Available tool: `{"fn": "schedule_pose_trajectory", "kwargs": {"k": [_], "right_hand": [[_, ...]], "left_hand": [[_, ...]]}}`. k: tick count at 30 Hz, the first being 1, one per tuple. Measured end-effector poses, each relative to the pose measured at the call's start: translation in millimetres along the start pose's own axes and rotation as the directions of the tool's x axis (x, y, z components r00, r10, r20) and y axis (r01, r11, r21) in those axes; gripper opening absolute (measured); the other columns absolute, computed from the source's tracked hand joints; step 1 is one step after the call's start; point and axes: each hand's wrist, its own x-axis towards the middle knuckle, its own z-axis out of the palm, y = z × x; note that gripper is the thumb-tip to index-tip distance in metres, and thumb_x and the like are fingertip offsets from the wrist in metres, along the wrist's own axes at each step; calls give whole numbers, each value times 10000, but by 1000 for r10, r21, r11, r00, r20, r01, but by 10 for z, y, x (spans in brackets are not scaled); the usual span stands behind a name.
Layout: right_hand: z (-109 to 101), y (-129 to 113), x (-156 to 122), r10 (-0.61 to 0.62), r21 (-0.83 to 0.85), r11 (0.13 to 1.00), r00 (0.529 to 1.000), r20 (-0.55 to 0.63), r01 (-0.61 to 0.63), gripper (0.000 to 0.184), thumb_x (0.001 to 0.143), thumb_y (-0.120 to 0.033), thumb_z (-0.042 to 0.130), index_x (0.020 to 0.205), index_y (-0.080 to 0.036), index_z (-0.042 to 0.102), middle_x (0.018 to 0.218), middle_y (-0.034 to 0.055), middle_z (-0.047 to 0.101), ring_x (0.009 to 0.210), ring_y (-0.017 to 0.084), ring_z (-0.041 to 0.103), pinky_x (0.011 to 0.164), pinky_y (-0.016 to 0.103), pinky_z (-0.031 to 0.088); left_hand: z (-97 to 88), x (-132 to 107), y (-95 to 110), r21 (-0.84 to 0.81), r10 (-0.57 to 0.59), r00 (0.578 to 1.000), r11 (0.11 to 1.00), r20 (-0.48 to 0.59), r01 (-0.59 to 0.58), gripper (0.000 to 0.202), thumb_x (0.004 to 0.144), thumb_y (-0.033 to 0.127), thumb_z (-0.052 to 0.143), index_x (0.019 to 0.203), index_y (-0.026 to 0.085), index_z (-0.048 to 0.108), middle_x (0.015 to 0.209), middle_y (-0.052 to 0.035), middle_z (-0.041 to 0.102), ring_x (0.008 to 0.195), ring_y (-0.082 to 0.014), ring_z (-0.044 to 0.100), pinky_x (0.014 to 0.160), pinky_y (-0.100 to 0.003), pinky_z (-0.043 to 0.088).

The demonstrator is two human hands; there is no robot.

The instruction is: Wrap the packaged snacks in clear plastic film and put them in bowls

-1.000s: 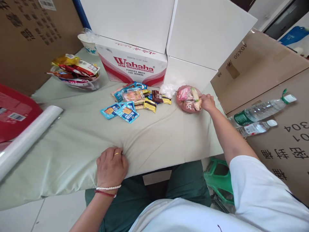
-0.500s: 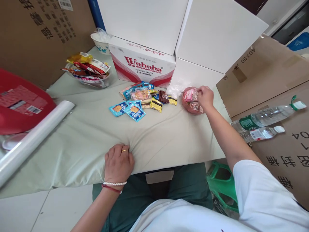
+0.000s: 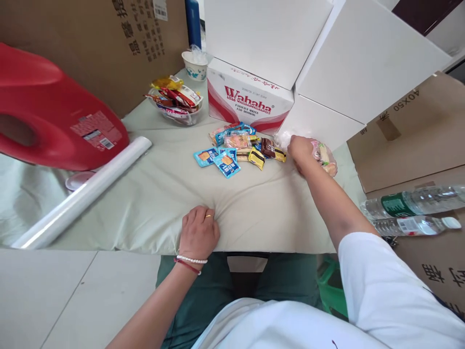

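My left hand rests on the cloth-covered table near its front edge, fingers curled into a closed fist with nothing showing in it. My right hand reaches over the left side of a pinkish bowl with wrapped snacks in it. Its fingers point down and are pressed together; what they hold, if anything, is hidden. Beside the fingertips are a crumpled clear plastic bag and a yellow-and-black snack packet. The loose pile has a brown packet, another yellow packet and blue cracker packets.
Behind the pile stands a white-and-red water carton. At left are a clear bowl of snacks, a paper cup, a red jug and a plastic film roll. Two bottles lie at the right.
My right hand has moved from the right side of the pinkish bowl to its left side, near the plastic bag. My left hand stays on the table. The view has shifted left.
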Motion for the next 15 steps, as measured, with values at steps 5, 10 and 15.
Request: {"fn": "schedule_pose_trajectory", "kwargs": {"k": [5,10,15], "right_hand": [[-396,265,-618,-3,474,877,985,174,-81,239,825,-340,656,712,-248,467,675,26,535,685,174,555,608,287,450],[-343,461,-1614,-155,857,406,900,408,-318,365,661,-400,778,728,-242,455,581,-79,429,479,64,316,466,208,220],[93,384,-2487,-132,876,312,896,424,-369,274,633,-358,739,719,-248,504,556,-83,435,475,81,294,466,221,198]], "left_hand": [[28,-23,-53,-107,-19,999,994,-50,13,203,903,122,517,981,169,699,1018,-155,696,1076,-326,625,926,-463,474],[-28,-49,159,-565,-261,962,808,-84,170,169,962,310,546,1014,193,655,994,-101,688,946,-234,664,889,-399,560],[-119,71,883,-839,-208,834,92,510,536,464,893,605,686,1137,216,616,1082,-75,677,890,-196,717,657,-278,579]]}}
